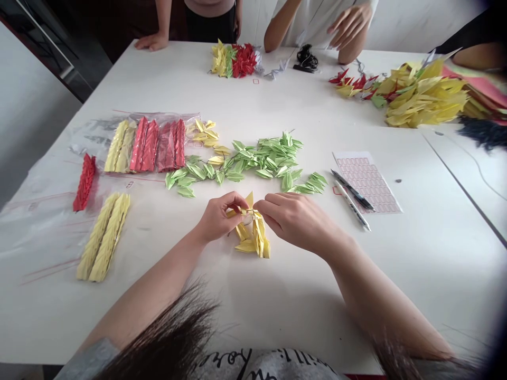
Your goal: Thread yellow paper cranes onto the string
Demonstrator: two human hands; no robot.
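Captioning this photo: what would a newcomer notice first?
A spread of pale green folded paper units across the white table catches the eye first, with the left hand and right hand pinching yellow units just below. Red rows and yellow rows lie at left; a yellow heap sits top right.

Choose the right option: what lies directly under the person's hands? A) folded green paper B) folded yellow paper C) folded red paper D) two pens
B: the left hand and right hand work right above the folded yellow paper.

bright even light, soft shadows, edges bowed, foreground hair (158, 338) blurred
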